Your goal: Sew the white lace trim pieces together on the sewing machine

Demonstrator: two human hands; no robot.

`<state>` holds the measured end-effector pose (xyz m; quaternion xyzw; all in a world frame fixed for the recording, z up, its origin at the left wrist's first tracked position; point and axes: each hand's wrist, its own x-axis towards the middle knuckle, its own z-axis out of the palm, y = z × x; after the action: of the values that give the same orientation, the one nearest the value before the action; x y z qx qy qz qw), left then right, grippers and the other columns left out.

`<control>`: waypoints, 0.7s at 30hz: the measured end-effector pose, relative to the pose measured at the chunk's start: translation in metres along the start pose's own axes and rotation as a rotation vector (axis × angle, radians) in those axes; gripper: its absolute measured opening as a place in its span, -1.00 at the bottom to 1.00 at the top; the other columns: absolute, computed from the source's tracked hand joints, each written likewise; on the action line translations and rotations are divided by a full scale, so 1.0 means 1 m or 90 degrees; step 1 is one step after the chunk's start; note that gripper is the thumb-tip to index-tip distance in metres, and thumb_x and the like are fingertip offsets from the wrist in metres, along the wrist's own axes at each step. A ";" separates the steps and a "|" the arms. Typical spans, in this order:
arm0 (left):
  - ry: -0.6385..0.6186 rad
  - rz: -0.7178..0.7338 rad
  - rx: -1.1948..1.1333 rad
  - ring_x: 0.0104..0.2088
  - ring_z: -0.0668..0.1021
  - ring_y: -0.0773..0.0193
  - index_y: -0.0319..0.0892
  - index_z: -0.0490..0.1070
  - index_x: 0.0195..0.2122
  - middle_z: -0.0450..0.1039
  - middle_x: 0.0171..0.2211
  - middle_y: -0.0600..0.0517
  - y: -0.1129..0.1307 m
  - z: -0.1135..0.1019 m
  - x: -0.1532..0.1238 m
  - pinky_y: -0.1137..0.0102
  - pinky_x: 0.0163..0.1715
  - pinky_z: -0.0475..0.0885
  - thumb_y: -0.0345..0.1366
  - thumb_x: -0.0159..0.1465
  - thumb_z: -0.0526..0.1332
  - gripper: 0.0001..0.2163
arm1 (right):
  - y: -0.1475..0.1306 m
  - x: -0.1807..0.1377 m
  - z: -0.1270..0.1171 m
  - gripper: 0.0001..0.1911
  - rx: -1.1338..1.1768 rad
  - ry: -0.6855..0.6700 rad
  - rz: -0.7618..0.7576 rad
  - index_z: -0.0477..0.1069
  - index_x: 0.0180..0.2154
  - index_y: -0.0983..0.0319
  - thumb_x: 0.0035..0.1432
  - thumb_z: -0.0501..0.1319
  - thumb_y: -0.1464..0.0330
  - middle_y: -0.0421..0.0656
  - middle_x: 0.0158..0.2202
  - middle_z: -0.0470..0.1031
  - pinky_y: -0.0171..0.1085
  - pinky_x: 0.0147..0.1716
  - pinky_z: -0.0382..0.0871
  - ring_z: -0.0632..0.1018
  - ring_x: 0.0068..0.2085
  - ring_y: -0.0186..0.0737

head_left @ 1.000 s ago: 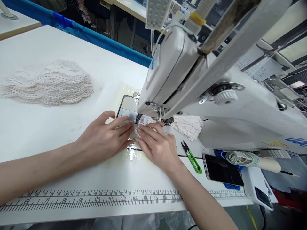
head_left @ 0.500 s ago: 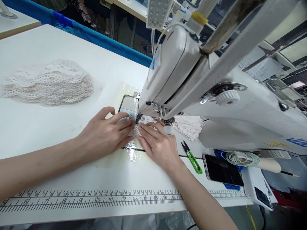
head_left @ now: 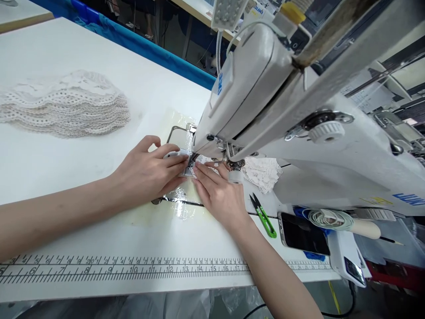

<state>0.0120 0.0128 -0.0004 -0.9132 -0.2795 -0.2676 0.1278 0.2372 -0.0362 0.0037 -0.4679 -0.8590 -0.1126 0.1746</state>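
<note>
White eyelet lace (head_left: 262, 174) runs beneath the sewing machine (head_left: 245, 84) and bunches up right of the needle area. My right hand (head_left: 221, 197) lies over the lace near the presser foot, fingers stretched out and resting on it. From the left, my left hand (head_left: 151, 170) reaches to the other side of the foot, fingers extended and its outer finger bent up. Its fingertips touch the work at the plate. Both hands partly hide the lace edge and the foot. On the table's left lies a layered pile of the same lace (head_left: 66, 106).
Green-handled thread snips (head_left: 263, 215) lie right of my right hand. Beyond them are a phone (head_left: 303, 233), a coil of pale cord (head_left: 330, 219) and a white device (head_left: 347, 259). A printed ruler (head_left: 133, 269) runs along the table's front edge. Blue cloth (head_left: 159, 55) borders the back.
The whole view has shifted slightly, with the table sitting a little higher in it. Both hands stay beside the presser foot, nearly unmoved relative to the machine.
</note>
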 end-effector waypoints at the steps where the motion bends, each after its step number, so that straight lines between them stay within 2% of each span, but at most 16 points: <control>1: 0.002 0.000 0.000 0.01 0.65 0.04 -0.10 0.58 -0.04 0.70 -0.04 0.02 0.000 0.001 0.000 0.09 -0.04 0.30 -0.26 0.52 0.10 -0.76 | 0.000 0.000 0.000 -0.72 -0.001 0.001 -0.002 0.59 0.09 0.24 0.47 0.20 0.34 -0.12 0.13 0.62 0.02 0.20 0.49 0.63 0.06 -0.05; 9: 0.026 0.011 0.035 -0.01 0.64 0.09 -0.14 0.58 -0.08 0.70 -0.06 0.02 -0.001 0.001 0.001 0.14 -0.04 0.30 -0.26 0.52 0.11 -0.77 | -0.002 0.000 0.000 -0.70 -0.027 0.000 0.000 0.57 0.12 0.23 0.47 0.19 0.33 -0.11 0.10 0.65 0.07 0.22 0.45 0.62 0.07 -0.02; 13: 0.051 0.038 0.054 -0.15 0.64 0.14 -0.17 0.59 -0.11 0.71 -0.13 0.03 0.007 -0.004 0.001 0.17 -0.13 0.33 -0.31 0.50 0.16 -0.81 | 0.002 0.002 0.001 -0.69 -0.029 0.013 0.024 0.57 0.11 0.24 0.49 0.13 0.35 -0.08 0.09 0.65 0.00 0.20 0.46 0.61 0.07 -0.04; 17: -0.001 0.073 -0.039 -0.10 0.60 0.14 -0.16 0.56 0.04 0.66 0.03 0.03 0.015 -0.008 0.000 0.20 -0.17 0.38 -0.21 0.50 0.14 -0.74 | 0.009 0.003 0.001 -0.57 -0.064 -0.013 0.046 0.49 0.20 0.24 0.40 0.07 0.54 -0.03 0.01 0.67 0.00 0.22 0.41 0.59 0.09 -0.02; 19: 0.001 0.083 -0.051 -0.08 0.60 0.15 -0.09 0.60 -0.09 0.70 -0.06 0.08 0.012 -0.013 -0.001 0.19 -0.16 0.38 -0.15 0.50 0.13 -0.74 | 0.012 0.003 -0.002 -0.58 -0.066 -0.022 0.043 0.55 0.11 0.21 0.34 0.09 0.55 -0.06 -0.08 0.69 0.05 0.25 0.36 0.59 0.05 -0.01; 21: 0.056 0.075 0.004 -0.21 0.61 0.18 -0.04 0.54 -0.40 0.66 -0.37 0.14 0.007 -0.019 -0.002 0.19 -0.23 0.35 -0.16 0.49 0.17 -0.69 | 0.015 0.003 -0.005 -0.67 -0.052 0.006 0.057 0.62 -0.07 0.19 0.32 0.11 0.50 -0.10 -0.23 0.68 0.10 0.27 0.31 0.59 -0.04 -0.02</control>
<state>0.0062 -0.0008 0.0136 -0.9149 -0.2202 -0.2989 0.1583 0.2492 -0.0281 0.0102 -0.5121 -0.8311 -0.1414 0.1642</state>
